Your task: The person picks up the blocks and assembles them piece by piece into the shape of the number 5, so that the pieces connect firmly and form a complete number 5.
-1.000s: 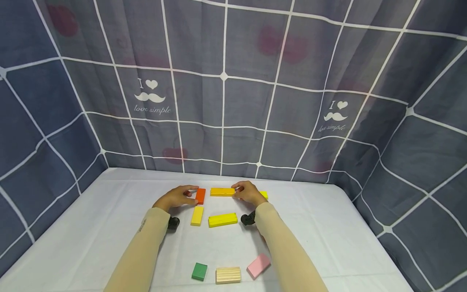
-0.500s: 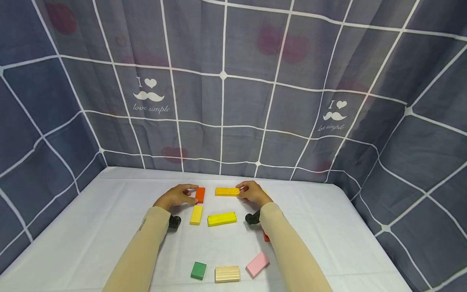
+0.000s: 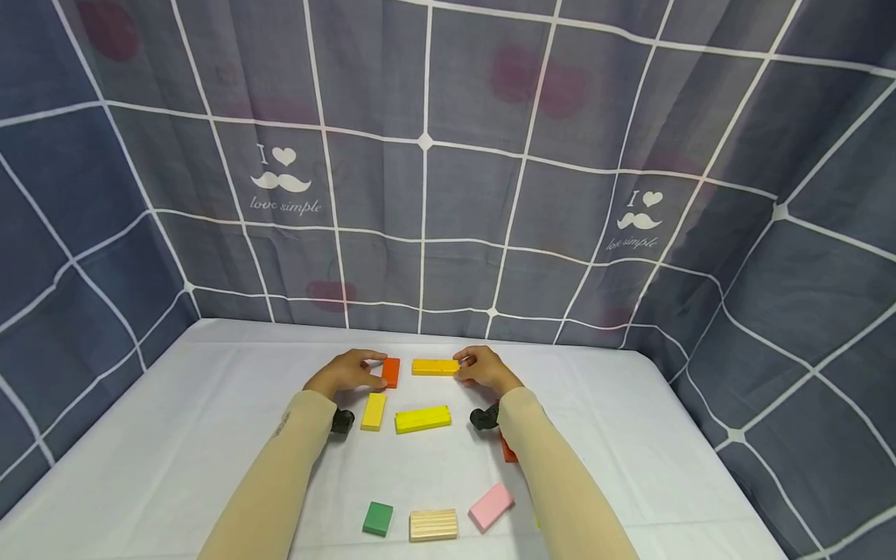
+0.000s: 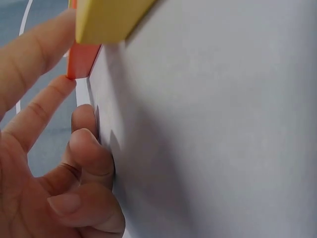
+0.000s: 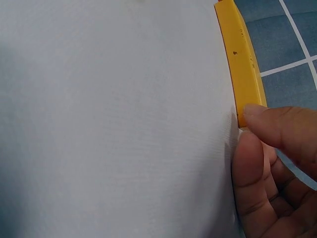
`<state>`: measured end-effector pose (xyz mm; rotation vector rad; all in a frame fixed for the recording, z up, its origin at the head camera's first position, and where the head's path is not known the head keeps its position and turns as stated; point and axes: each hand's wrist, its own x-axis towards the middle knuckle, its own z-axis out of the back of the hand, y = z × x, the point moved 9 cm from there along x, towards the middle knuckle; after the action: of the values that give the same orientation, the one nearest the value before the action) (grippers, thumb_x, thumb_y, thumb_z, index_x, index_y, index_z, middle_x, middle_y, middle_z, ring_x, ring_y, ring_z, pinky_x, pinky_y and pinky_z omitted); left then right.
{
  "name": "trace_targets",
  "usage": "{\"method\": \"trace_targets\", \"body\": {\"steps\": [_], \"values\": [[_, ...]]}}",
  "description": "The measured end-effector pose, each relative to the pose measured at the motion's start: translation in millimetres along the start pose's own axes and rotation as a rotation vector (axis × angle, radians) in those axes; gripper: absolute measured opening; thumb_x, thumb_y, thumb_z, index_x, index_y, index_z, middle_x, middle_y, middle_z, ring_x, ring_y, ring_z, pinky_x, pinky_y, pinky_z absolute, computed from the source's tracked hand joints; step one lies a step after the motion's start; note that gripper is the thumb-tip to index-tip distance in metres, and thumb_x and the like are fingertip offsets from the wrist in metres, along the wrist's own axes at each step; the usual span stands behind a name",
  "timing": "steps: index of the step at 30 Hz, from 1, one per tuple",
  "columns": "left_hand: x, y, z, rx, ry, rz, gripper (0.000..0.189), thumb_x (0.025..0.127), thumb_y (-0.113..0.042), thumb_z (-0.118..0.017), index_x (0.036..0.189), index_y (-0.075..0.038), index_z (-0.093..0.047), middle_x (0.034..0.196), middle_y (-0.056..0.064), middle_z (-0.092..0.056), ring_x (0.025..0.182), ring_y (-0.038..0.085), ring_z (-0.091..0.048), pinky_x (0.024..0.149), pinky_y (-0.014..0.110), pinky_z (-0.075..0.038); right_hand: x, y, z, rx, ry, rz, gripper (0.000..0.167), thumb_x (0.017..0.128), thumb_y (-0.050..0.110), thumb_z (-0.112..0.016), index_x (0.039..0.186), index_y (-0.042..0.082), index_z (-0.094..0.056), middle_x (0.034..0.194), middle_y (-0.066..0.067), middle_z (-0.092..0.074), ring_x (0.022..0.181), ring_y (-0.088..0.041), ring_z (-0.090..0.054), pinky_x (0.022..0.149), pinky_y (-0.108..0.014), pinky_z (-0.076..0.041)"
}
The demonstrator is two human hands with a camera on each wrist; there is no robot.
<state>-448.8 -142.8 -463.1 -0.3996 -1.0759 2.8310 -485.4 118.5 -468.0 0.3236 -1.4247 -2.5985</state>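
In the head view, my left hand [image 3: 347, 370] pinches a small orange-red block [image 3: 390, 373] between thumb and index finger, across its two ends. The left wrist view shows a fingertip against the end of this orange-red block [image 4: 81, 62], with the other fingers curled below. My right hand [image 3: 488, 369] pinches the right end of a long orange-yellow block [image 3: 432, 367]; the thumb lies on that block [image 5: 242, 64] in the right wrist view. A narrow gap separates the two held blocks. Nearer me lie a pale yellow block [image 3: 373, 411] and a long bright yellow block [image 3: 423, 420].
Along the front of the white-covered table [image 3: 175, 467] lie a green block [image 3: 378, 519], a ridged wooden block [image 3: 433, 526] and a pink block [image 3: 491, 507]. A red block [image 3: 509, 450] shows partly under my right sleeve. A grey checked curtain [image 3: 378, 187] borders the table.
First my right hand slid the orange-yellow block right, widening the gap. Then my left hand shifted the orange-red block right, narrowing it again. A yellow block behind my right hand is now hidden.
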Motion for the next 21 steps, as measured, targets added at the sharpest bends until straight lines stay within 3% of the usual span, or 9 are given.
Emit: {"method": "trace_targets", "body": {"steps": [9, 21], "values": [[1.4, -8.2, -5.1, 0.002, 0.003, -0.006, 0.065, 0.092, -0.025, -0.087, 0.151, -0.011, -0.063, 0.138, 0.025, -0.063, 0.117, 0.037, -0.058, 0.109, 0.059, -0.047, 2.1, -2, 0, -0.001, -0.001, -0.032, 0.032, 0.094, -0.007, -0.078, 0.124, -0.004, -0.072, 0.082, -0.002, -0.056, 0.062, -0.011, -0.055, 0.061, -0.018, -0.051], [3.6, -11.8, -10.6, 0.003, 0.017, -0.006, 0.066, 0.093, -0.024, -0.086, 0.153, -0.011, -0.062, 0.143, 0.024, -0.063, 0.121, 0.037, -0.059, 0.112, 0.061, -0.046, 0.9, 1, -1, -0.008, 0.027, 0.001, 0.033, 0.094, -0.006, -0.079, 0.126, -0.004, -0.073, 0.083, -0.003, -0.059, 0.064, -0.012, -0.055, 0.063, -0.019, -0.051]]}}
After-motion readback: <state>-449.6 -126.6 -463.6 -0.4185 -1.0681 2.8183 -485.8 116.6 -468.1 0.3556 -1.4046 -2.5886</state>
